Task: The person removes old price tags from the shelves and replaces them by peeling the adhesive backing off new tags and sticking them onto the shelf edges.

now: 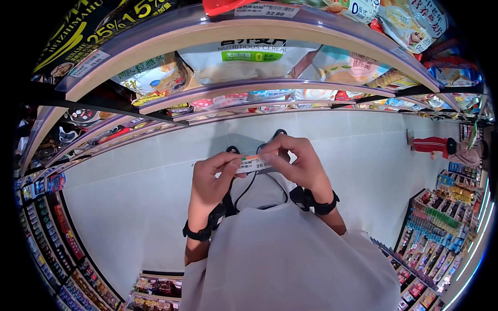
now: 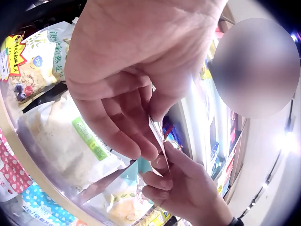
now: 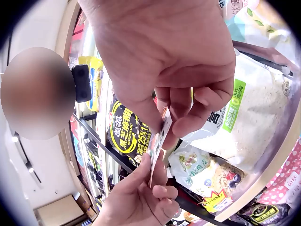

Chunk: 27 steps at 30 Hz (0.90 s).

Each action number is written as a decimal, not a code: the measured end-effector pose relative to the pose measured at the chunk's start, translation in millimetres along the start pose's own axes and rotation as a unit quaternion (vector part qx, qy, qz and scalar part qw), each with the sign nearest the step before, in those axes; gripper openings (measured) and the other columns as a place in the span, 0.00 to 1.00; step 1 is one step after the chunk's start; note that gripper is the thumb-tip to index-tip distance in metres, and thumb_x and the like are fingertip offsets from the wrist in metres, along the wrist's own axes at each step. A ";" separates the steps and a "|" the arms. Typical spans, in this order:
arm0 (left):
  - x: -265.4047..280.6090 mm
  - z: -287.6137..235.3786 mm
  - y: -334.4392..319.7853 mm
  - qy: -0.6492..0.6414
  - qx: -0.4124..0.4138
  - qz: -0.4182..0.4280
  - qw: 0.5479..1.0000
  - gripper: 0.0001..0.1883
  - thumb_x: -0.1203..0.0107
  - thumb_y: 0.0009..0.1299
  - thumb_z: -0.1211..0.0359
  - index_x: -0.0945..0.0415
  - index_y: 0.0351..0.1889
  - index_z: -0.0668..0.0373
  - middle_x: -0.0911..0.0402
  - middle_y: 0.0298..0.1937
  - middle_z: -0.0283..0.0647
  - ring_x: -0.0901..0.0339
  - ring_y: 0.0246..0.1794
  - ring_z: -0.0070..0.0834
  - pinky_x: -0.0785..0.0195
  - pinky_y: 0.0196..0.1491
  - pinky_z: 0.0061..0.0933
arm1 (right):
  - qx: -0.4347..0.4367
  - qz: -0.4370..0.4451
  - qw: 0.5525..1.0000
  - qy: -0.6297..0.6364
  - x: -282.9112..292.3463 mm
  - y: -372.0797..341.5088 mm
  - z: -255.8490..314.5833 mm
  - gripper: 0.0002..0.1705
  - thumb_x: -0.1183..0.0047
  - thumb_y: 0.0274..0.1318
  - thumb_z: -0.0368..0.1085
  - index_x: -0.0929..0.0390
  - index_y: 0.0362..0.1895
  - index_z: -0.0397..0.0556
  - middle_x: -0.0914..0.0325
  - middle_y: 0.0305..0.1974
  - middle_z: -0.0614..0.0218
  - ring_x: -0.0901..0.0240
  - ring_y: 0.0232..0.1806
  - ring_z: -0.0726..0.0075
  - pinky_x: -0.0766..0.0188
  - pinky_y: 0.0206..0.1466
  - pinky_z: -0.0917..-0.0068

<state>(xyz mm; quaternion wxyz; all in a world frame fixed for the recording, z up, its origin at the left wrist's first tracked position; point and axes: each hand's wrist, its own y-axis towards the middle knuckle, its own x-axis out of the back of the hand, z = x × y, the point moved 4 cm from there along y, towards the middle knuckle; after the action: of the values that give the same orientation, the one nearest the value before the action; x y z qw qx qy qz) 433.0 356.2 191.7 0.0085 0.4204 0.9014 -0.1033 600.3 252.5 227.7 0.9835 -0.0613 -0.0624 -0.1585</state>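
Note:
A small printed price tag is held level in front of the body, between both hands. My left hand pinches its left end between thumb and fingers. At the other end, the thumb and fingers of my right hand grip it. The left wrist view shows the tag nearly edge-on. Seen from the right wrist, the tag runs from the right thumb down to the left hand. Black straps circle both wrists.
Ahead, a shelf holds a large cereal bag, an oatmeal bag and a black sesame bag. Price labels line the shelf edge. Grey tiled floor lies below. A person in red trousers is at the right.

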 end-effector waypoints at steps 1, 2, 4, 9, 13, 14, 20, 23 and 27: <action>2.1 -1.9 -0.6 0.026 0.006 0.005 1.000 0.11 0.48 0.76 0.70 0.18 0.44 0.71 0.15 0.32 0.41 0.15 0.32 0.25 0.22 0.38 0.21 | 0.000 0.008 1.000 -0.011 -0.2 1.9 -0.6 0.05 0.43 0.61 0.28 0.17 0.39 0.40 0.20 0.31 0.69 0.34 0.26 0.81 0.37 0.31 0.80; 5.6 -5.1 -2.3 0.050 0.013 0.009 0.999 0.12 0.48 0.76 0.70 0.19 0.45 0.71 0.15 0.32 0.41 0.16 0.32 0.24 0.22 0.38 0.21 | -0.001 0.018 1.000 -0.023 0.3 2.7 -1.1 0.05 0.43 0.62 0.28 0.17 0.40 0.41 0.20 0.31 0.69 0.31 0.27 0.81 0.34 0.31 0.81; 9.6 -5.8 -5.7 0.085 0.020 0.019 0.996 0.12 0.49 0.77 0.70 0.19 0.45 0.71 0.16 0.31 0.41 0.16 0.32 0.24 0.23 0.39 0.22 | -0.023 0.033 0.999 -0.028 1.1 1.4 -2.8 0.06 0.43 0.63 0.29 0.18 0.43 0.41 0.19 0.31 0.70 0.27 0.27 0.81 0.31 0.32 0.81; 9.1 -0.3 0.4 0.077 0.006 0.020 0.997 0.12 0.50 0.77 0.70 0.21 0.47 0.71 0.16 0.30 0.43 0.19 0.31 0.21 0.28 0.37 0.21 | -0.065 0.032 0.997 0.034 -1.4 -1.5 -10.6 0.09 0.47 0.64 0.26 0.21 0.47 0.36 0.20 0.33 0.65 0.23 0.30 0.79 0.30 0.31 0.80; 5.0 15.8 26.9 0.114 -0.032 0.055 0.991 0.12 0.51 0.77 0.70 0.21 0.48 0.70 0.17 0.35 0.45 0.19 0.36 0.24 0.29 0.42 0.25 | -0.048 -0.007 0.993 0.107 6.2 1.5 -47.0 0.09 0.49 0.67 0.29 0.24 0.47 0.38 0.20 0.33 0.68 0.21 0.31 0.78 0.29 0.31 0.81; 3.9 25.3 38.7 0.131 -0.059 0.049 0.988 0.12 0.50 0.77 0.70 0.21 0.48 0.69 0.17 0.37 0.45 0.20 0.38 0.26 0.29 0.44 0.27 | -0.030 -0.043 0.992 0.113 12.8 5.9 -65.1 0.08 0.49 0.68 0.30 0.24 0.47 0.39 0.20 0.33 0.68 0.20 0.32 0.78 0.29 0.31 0.81; -10.2 74.9 133.8 0.439 -0.245 0.021 0.864 0.17 0.50 0.72 0.72 0.24 0.58 0.60 0.26 0.59 0.42 0.31 0.59 0.42 0.37 0.61 0.39 | 0.078 -0.227 0.969 -0.056 86.8 83.1 -159.4 0.09 0.52 0.70 0.29 0.25 0.50 0.40 0.19 0.39 0.68 0.21 0.41 0.78 0.28 0.37 0.81; -23.0 87.2 165.3 0.530 -0.271 -0.031 0.803 0.23 0.47 0.68 0.71 0.28 0.64 0.58 0.29 0.63 0.41 0.35 0.63 0.43 0.40 0.65 0.45 | 0.091 -0.262 0.951 -0.135 91.3 108.7 -152.8 0.09 0.48 0.66 0.28 0.21 0.47 0.43 0.18 0.39 0.65 0.21 0.41 0.72 0.26 0.39 0.76; -31.5 106.6 182.2 0.597 -0.238 -0.062 0.763 0.28 0.44 0.65 0.68 0.31 0.67 0.57 0.32 0.66 0.39 0.38 0.66 0.41 0.41 0.65 0.50 | 0.125 -0.305 0.924 -0.192 88.2 123.2 -166.2 0.09 0.44 0.59 0.28 0.17 0.44 0.46 0.17 0.39 0.59 0.21 0.41 0.55 0.27 0.43 0.65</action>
<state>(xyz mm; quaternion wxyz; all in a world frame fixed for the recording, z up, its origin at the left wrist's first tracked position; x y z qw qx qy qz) 584.2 425.7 58.0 -0.4383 0.3246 0.7439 0.3862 739.9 318.4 64.2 0.8566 0.0549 -0.2853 -0.4265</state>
